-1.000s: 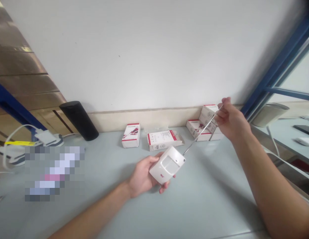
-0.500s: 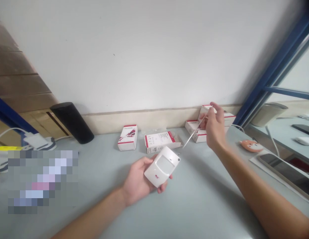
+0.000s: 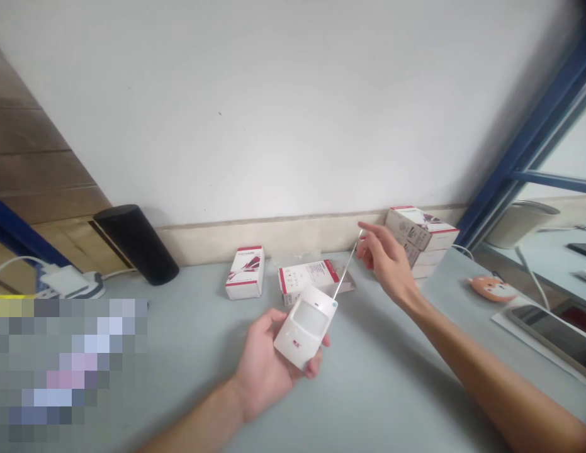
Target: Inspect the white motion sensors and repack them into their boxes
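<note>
My left hand point(image 3: 269, 362) is closed around a white motion sensor point(image 3: 306, 327), cradling it from below with the thumb along its left edge. The sensor has a pale lens window and a small red logo, and its front faces up. From its top right corner rises a thin metal telescopic antenna point(image 3: 347, 267). My right hand point(image 3: 384, 258) has the antenna's tip at its fingers, with the index finger stretched past the end and the other fingers curled. The exact grip there is partly hidden.
Behind the sensor lies an opened white-and-red box point(image 3: 306, 277); another box point(image 3: 245, 272) stands left of it. Stacked boxes point(image 3: 422, 236) are beyond my right hand. A black cylinder point(image 3: 136, 245) leans left. An orange animal-shaped object point(image 3: 491, 287) and a phone point(image 3: 550, 333) lie right.
My right hand has moved left, and the antenna now stands steeper and looks shorter. The stacked boxes are less covered. My left hand still holds the sensor, slightly turned.
</note>
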Motion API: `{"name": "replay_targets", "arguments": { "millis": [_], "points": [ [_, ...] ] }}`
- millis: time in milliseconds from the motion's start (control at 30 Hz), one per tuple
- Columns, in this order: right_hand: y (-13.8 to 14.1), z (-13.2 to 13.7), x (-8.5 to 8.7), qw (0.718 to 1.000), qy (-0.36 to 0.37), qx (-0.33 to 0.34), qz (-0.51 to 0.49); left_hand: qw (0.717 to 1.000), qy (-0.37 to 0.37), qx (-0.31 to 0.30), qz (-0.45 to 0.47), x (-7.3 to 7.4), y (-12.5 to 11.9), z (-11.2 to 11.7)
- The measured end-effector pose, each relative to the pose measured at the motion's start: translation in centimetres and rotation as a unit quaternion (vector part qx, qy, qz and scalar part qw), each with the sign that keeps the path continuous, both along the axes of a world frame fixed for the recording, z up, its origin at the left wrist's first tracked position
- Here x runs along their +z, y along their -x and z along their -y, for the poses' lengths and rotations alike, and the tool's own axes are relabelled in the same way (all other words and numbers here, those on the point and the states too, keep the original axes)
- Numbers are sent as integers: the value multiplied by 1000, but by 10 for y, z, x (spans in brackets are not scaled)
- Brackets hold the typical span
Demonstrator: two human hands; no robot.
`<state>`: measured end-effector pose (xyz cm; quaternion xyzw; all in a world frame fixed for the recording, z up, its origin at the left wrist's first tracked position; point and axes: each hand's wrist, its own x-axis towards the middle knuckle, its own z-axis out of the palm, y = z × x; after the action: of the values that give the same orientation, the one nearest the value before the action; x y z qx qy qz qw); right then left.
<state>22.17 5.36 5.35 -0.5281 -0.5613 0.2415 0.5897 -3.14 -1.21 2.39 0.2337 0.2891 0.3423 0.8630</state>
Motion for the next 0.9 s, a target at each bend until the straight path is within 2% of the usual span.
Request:
{"name": "replay_targets", "arguments": {
  "millis": [200,500,633,800,900],
  "points": [
    [14,8,-3,996,51,58,33,998,45,40,8,-1,1,-1],
    [28,19,-4,986,82,128,71,992,89,88,18,6,0,2],
    [30,17,-7,986,87,138,41,991,83,106,3,4,-1,2],
    [38,17,-20,968,103,204,107,989,83,121,13,2,1,1],
    [41,17,-20,962,115,230,98,988,93,123,21,3,0,1]
  ]
}}
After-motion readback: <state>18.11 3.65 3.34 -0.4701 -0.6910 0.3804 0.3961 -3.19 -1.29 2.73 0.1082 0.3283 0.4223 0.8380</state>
